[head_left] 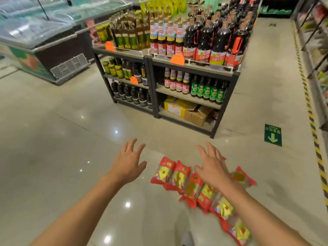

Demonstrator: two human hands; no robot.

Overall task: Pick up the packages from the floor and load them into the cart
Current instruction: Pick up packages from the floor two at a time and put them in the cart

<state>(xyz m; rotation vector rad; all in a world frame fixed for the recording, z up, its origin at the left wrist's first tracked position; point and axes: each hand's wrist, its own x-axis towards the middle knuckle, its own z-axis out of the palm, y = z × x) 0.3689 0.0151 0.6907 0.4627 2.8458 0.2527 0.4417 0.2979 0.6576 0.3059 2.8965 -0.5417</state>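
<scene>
Shop floor (62,139): packages (177,176) side by side, long axes pointing away; both hands (128,163) spread, empty.

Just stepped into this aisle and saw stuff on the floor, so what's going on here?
A person is reaching down with both bare hands toward a row of red packages lying on the tiled floor in front of a bottle shelf. The left hand and right hand are open, holding nothing yet. No cart is in view.
</scene>
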